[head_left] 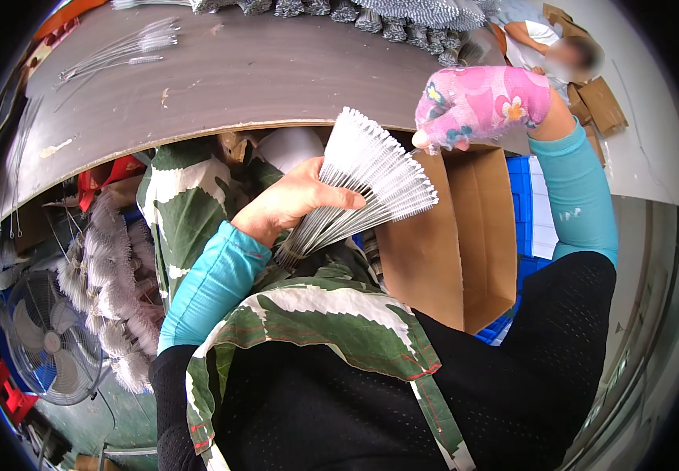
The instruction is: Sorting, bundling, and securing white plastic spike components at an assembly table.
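A bundle of thin wire-stemmed brushes with white bristles (pixel 378 161) is gripped in my bare left hand (pixel 296 196). The stems gather below the fist and the bristle ends fan out up and to the right. My left thumb lies across the stems. Just right of the fan's upper edge is my right hand (pixel 481 106), in a pink flowered glove with the thumb tip bare. Its fingers are curled and pinched together; whatever sits between them is too small to make out. Below it stands an open cardboard box (pixel 473 235).
A brown tabletop (pixel 221 78) curves ahead, with loose brushes (pixel 131 47) at left and stacked brush bundles (pixel 371 17) along its far side. Blue crates (pixel 521 204) stand beyond the box. Lower left are a fan (pixel 53 341) and hanging white brush bundles (pixel 115 275). Another person is at upper right.
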Available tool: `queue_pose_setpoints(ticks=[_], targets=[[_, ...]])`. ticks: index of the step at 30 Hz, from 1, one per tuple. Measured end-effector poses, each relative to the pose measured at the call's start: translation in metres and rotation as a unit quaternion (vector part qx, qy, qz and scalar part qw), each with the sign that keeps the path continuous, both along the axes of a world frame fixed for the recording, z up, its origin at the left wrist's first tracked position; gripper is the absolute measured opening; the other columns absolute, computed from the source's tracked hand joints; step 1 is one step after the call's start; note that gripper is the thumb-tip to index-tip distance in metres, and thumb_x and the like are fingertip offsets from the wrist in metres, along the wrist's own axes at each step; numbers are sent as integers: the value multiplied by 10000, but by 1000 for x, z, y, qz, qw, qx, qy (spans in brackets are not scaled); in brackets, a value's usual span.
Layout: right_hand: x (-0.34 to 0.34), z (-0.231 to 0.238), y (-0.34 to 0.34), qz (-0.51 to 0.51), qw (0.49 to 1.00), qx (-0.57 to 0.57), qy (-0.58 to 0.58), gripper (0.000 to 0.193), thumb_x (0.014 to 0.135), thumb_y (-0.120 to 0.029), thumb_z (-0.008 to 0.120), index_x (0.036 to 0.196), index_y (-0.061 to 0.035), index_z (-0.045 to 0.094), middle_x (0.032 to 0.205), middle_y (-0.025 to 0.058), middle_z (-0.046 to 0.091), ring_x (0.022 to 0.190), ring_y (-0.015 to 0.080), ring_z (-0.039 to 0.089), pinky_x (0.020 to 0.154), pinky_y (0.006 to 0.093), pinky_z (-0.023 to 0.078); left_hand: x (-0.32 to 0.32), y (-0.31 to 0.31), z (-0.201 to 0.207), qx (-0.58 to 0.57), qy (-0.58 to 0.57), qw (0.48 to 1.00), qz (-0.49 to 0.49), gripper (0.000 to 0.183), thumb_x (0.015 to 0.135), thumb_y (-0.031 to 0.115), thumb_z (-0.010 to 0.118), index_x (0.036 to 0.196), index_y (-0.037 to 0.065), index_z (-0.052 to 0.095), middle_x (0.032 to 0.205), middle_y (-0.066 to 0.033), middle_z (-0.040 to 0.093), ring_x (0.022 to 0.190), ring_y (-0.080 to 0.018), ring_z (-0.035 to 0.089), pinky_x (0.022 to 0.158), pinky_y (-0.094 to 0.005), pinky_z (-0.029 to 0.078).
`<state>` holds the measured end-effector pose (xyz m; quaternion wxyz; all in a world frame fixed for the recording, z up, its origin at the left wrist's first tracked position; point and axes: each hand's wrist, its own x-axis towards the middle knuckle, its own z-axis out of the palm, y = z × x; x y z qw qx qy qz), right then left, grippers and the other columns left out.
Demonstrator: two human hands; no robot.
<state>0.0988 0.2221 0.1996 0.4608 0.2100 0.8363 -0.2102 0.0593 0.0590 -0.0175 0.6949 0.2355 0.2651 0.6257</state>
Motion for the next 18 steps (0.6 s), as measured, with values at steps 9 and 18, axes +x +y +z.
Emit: queue_pose_setpoints(ticks=[9, 18], targets=[[1, -12, 10, 30, 998, -53, -9, 278, 807, -292, 638, 789, -16, 671, 650, 25, 621, 486, 75, 515, 488, 223, 414, -4, -1, 2, -5, 7, 1000, 8, 463, 684, 52, 734, 1109, -29, 568, 1009, -101, 644, 879, -171, 617, 827, -295, 490], [11, -90, 5, -181, 848, -343, 363, 586, 819, -399, 641, 1204, 24, 515, 1153, 119, 569, 1040, 160, 529, 932, 293, 411, -3, -17, 12, -44, -137, 983, 117, 390, 730, 28, 714, 1089, -12, 566, 959, -90, 646, 850, -171, 635, 780, -311, 522]])
